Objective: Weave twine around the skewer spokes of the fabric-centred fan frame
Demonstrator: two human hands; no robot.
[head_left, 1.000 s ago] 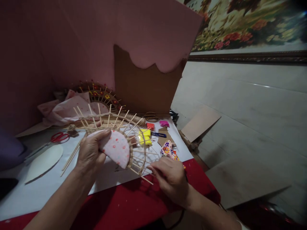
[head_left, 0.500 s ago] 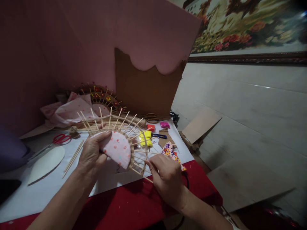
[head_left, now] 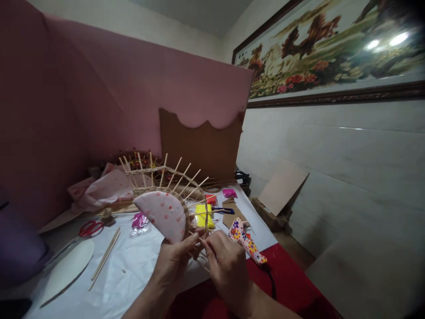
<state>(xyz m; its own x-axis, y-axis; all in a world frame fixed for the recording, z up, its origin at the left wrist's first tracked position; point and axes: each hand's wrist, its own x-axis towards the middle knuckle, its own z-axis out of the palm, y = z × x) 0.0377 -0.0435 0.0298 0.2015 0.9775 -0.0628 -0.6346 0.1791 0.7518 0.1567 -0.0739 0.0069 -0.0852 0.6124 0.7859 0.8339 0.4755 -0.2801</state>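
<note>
I hold a half-round wicker frame (head_left: 166, 177) with a pink dotted fabric centre (head_left: 162, 215) and several wooden sticks fanning out of it. My left hand (head_left: 175, 261) grips the frame's lower edge, fingers closed under the fabric piece. My right hand (head_left: 226, 266) is closed beside it, pinching at the sticks and cane near the bottom rim. Both hands meet over the edge of the white sheet (head_left: 126, 274) on the table.
Red scissors (head_left: 88, 229), loose sticks (head_left: 106, 257) and a white oval cutout (head_left: 64, 270) lie at the left. A floral-patterned tool (head_left: 247, 243), yellow (head_left: 204, 217) and pink (head_left: 229, 193) packets sit at the right. Pink fabric (head_left: 106, 188), brown cardboard (head_left: 202, 146) and a pink board stand behind.
My left hand has slid from the frame's left side down to its lower edge, next to my right hand. The frame is raised and more upright. The camera has tilted up.
</note>
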